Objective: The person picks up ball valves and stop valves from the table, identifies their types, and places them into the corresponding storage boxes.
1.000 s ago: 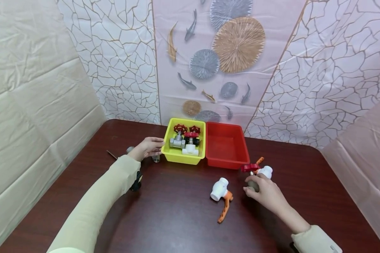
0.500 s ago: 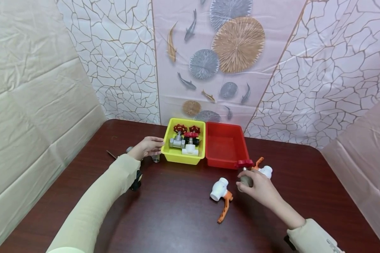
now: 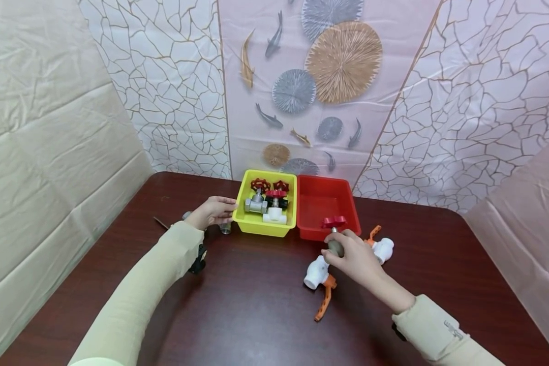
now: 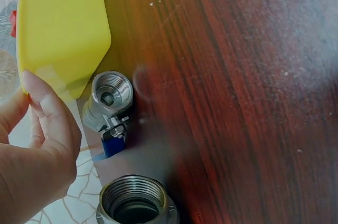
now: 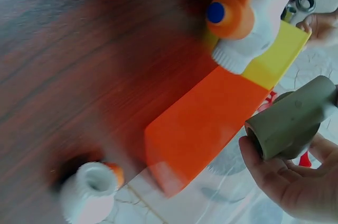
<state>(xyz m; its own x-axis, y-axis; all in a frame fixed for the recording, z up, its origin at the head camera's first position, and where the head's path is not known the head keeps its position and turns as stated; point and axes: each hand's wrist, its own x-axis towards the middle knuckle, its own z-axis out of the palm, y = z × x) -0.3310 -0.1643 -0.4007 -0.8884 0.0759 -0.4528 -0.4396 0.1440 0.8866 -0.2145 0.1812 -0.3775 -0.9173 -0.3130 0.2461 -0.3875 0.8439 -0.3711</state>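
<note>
My right hand (image 3: pixel 354 256) grips a grey-green plastic valve (image 5: pixel 296 118) with a red handwheel (image 3: pixel 334 221), held up in front of the red bin (image 3: pixel 308 233). Seen from above, the handwheel overlaps the bin's near side. At the left, thumb and fingers of my left hand (image 4: pixel 45 129) pinch the rim of the yellow bin (image 3: pixel 263 230). Inside that bin lie several valves, among them a silver valve (image 3: pixel 256 205) and a white valve (image 3: pixel 274 216), with red handwheels showing. A white ball valve (image 3: pixel 317 273) with an orange lever lies on the table just left of my right hand.
A second white ball valve (image 3: pixel 384 249) with an orange lever lies right of the red bin. Beside my left hand stand a metal ball valve (image 4: pixel 111 94) with a blue handle and a wide threaded metal fitting (image 4: pixel 134 203). The bins sit side by side near the patterned backdrop (image 3: pixel 183 91).
My right hand has carried the grey-green valve leftward and away from me, from beside the second white ball valve to the red bin's front. My left hand stays at the yellow rim.
</note>
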